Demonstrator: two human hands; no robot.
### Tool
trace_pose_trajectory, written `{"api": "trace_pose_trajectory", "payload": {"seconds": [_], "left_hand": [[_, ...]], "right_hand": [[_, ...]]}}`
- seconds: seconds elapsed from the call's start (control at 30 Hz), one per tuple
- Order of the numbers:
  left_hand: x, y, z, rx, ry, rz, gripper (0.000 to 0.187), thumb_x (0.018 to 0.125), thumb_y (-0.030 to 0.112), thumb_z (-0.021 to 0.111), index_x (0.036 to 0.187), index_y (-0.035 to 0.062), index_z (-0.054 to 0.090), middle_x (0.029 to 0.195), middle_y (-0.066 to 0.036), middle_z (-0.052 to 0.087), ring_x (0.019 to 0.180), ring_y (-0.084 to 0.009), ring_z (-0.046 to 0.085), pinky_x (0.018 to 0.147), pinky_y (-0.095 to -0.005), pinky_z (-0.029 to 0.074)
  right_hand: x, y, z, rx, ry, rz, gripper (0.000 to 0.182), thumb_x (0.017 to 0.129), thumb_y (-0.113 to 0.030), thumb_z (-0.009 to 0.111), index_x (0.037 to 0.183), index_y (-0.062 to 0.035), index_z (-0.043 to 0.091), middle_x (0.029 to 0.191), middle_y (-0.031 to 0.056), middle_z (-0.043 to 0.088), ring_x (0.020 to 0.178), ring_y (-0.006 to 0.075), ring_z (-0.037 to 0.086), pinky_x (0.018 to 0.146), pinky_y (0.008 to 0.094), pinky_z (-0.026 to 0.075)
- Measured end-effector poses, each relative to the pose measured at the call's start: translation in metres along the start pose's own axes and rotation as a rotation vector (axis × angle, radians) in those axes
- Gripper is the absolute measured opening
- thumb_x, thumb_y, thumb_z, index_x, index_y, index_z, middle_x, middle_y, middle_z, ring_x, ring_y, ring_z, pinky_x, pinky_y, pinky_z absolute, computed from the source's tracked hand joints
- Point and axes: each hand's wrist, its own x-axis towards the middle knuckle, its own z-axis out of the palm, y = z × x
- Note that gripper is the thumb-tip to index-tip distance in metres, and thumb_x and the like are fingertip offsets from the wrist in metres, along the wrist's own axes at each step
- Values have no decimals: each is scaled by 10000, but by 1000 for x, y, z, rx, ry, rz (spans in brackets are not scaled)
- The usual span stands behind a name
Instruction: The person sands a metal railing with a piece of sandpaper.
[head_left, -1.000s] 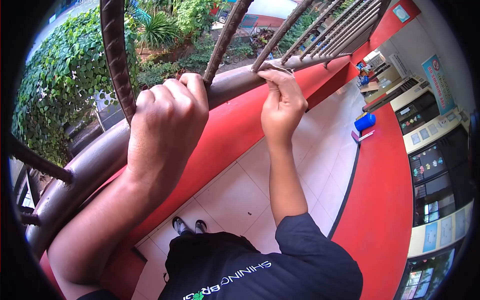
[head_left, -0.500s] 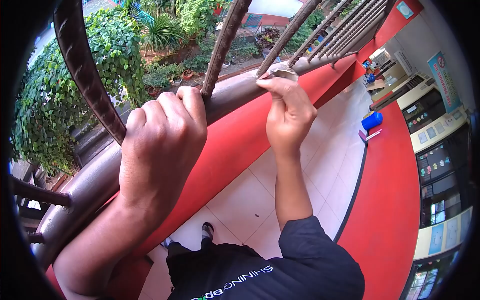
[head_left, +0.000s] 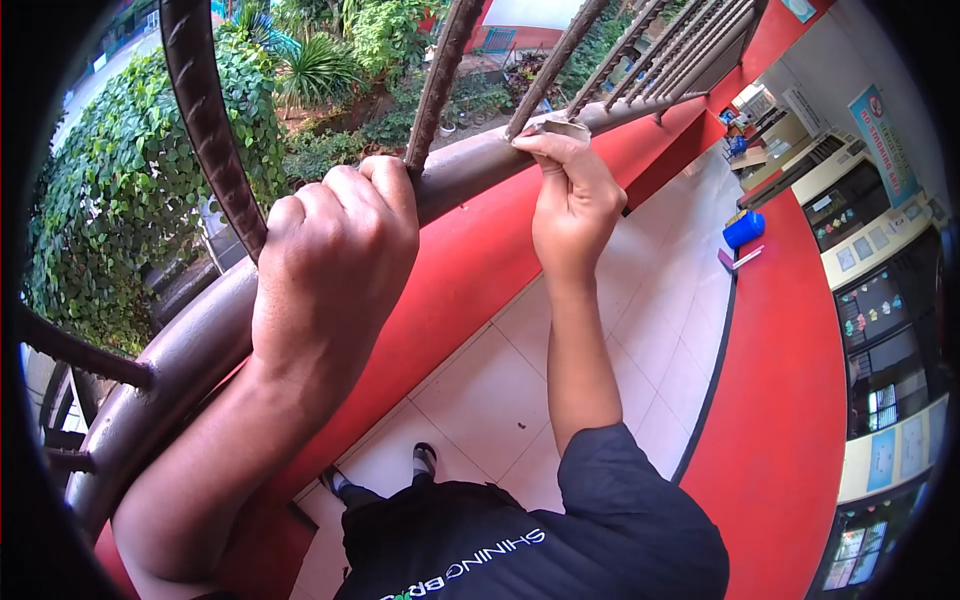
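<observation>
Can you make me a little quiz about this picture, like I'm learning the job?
1. True or false: the bare left hand is wrapped over the round, dark brown metal rail.
2. Which of the hands pinches the thin, pale, folded piece of unclear material? A) left B) right
3. Fill in: white printed lettering on the black fabric shirt shows the word ____.

Key: 1 true; 2 B; 3 SHINING.

Rocking a black tee [head_left: 640,530] with a short sleeve [head_left: 605,465], white lettering [head_left: 497,557] along the bottom edge ("SHINING BR", then it cuts off), plus dark footwear [head_left: 426,460] lower centre. My left hand [head_left: 335,225] and right hand [head_left: 578,210] are bare.
</observation>
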Motion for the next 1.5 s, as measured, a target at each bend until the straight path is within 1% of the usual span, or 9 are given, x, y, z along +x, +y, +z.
{"api": "trace_pose_trajectory", "payload": {"seconds": [0.17,0.33,0.4,0.53,0.67,0.8,1.33,1.4,1.5], "left_hand": [[1,2,-7,46,-96,-33,160,967,187,640,845,155,541,694,25,545,642,-119,633,596,-278,501],[1,3,-6,53,-80,-34,164,973,193,640,845,156,544,690,28,544,637,-117,632,595,-275,498],[2,2,-5,58,-98,-40,160,974,194,640,848,155,549,691,29,545,636,-116,632,594,-275,498],[1,2,-4,51,-64,-20,159,971,192,638,847,155,546,689,33,544,626,-111,628,587,-273,495],[2,2,-5,57,-89,-27,153,960,184,640,845,157,544,689,34,543,627,-112,627,586,-276,494],[1,2,-4,53,-68,-22,146,953,169,641,845,156,544,690,33,540,632,-113,627,585,-276,495],[2,3,-5,41,-70,-31,173,969,194,650,841,156,540,692,31,546,647,-114,639,592,-279,504],[2,3,-5,49,-95,-35,171,973,198,649,844,158,544,690,32,546,644,-112,640,593,-278,503],[2,2,-6,45,-86,-24,165,970,198,651,848,160,547,692,32,549,639,-108,638,594,-277,503]], "right_hand": [[-19,-30,0,24,-164,-311,218,899,144,653,999,-2,780,917,107,769,961,206,760,919,348,614],[-5,-7,-3,33,-1,28,215,876,129,671,1003,2,788,915,107,770,957,242,764,957,363,604],[-15,-32,-1,47,-205,-368,266,870,168,636,1009,-9,776,956,113,777,928,235,757,825,347,626],[-1,12,0,144,4,7,262,825,135,687,1004,-33,779,920,95,733,909,274,745,867,385,614],[-13,-25,5,-40,-124,-264,192,848,153,667,952,9,740,982,117,740,922,256,735,808,370,621],[3,13,0,-2,14,-20,174,886,129,687,965,-9,759,968,105,749,921,212,738,839,328,596],[-3,-6,-4,-5,15,-5,238,831,127,705,980,-40,786,922,100,744,894,249,738,801,370,593],[-17,-31,-1,-36,-125,-255,199,853,119,698,976,-11,786,941,115,757,861,248,736,801,368,596],[-8,1,-3,-89,10,-59,138,889,60,739,1006,13,794,938,118,756,838,229,733,788,354,592]]}}
